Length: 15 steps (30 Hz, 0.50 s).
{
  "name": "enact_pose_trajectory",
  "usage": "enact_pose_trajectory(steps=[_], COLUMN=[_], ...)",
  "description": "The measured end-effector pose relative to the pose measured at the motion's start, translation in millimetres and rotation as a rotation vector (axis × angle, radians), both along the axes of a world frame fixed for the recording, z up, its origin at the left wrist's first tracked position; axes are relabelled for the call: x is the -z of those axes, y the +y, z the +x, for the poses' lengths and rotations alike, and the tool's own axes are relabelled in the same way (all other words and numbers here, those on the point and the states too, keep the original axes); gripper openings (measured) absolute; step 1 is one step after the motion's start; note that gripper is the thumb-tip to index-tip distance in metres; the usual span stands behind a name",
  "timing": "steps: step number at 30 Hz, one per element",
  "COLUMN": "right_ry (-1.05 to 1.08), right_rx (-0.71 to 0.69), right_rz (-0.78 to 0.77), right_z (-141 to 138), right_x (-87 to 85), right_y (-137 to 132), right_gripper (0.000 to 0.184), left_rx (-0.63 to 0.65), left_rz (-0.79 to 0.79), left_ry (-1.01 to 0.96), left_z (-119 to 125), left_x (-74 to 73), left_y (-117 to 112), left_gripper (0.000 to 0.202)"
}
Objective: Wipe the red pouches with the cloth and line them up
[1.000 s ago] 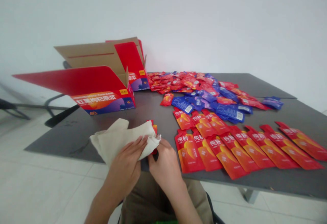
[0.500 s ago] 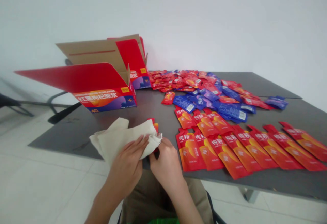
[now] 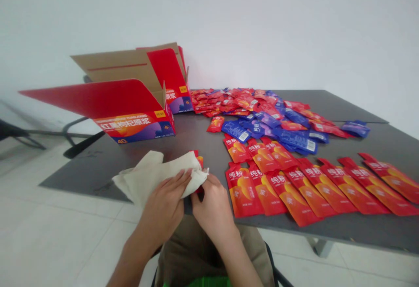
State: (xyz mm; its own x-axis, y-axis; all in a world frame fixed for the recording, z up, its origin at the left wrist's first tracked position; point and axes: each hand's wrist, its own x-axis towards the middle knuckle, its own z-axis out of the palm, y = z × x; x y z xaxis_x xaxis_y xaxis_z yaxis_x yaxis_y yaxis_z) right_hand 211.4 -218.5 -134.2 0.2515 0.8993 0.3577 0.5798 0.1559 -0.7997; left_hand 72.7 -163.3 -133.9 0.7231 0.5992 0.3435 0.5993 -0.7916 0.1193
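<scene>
Gripping a crumpled beige cloth [image 3: 153,175] with both hands, the person holds it over the near edge of the dark grey tabletop [image 3: 88,180]. The left hand [image 3: 162,202] lies across the top of the cloth, its fingers [image 3: 176,182] closed down on the fabric. The right hand [image 3: 212,204] is curled at the cloth's right end, its fingers [image 3: 211,181] bent and pinching the fold.

A red sachet [image 3: 199,160] pokes out just beyond the fingertips, mostly wrapped in the cloth, its print too hidden to read.

Right of the fingers, a neat fan of red-and-orange sachets [image 3: 278,191] lies on the tabletop, each printed 纯耕 in white. Farther past the fingers is a loose mound of mixed red and blue sachets [image 3: 258,114], and the blue ones [image 3: 296,140] show white barcode patches.

Ahead and left of the fingers stands an open red carton [image 3: 134,129] with its flaps spread. Its front reads 红枣枸杞原浆, with a small yellow tag and the number 40. Its brown cardboard flap [image 3: 114,66] rises behind the red one. A second red carton [image 3: 178,100] stands just behind it, showing 原浆 on its side. Neither carton's contents can be seen from this angle.
</scene>
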Motion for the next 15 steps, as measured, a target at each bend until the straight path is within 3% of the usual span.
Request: enact_pose_trajectory(steps=[6,11,15], right_ry=[-0.024,0.005,0.005], right_rx=[0.004,0.004,0.002], right_rz=[-0.031,-0.017,-0.016], right_z=[1.5,0.6,0.5], right_x=[-1.9,-0.7,0.2], right_y=[-0.8,-1.0,-0.4], right_gripper=[0.032,0.040,0.038], left_rx=[-0.002,0.023,-0.019], left_rz=[-0.139,-0.042,-0.067], left_ry=[0.015,-0.008,0.019], left_z=[27.0,1.9,9.1], left_x=[-13.6,1.1,-4.5], left_y=[36.2,11.1,13.5], left_gripper=[0.060,0.062,0.061])
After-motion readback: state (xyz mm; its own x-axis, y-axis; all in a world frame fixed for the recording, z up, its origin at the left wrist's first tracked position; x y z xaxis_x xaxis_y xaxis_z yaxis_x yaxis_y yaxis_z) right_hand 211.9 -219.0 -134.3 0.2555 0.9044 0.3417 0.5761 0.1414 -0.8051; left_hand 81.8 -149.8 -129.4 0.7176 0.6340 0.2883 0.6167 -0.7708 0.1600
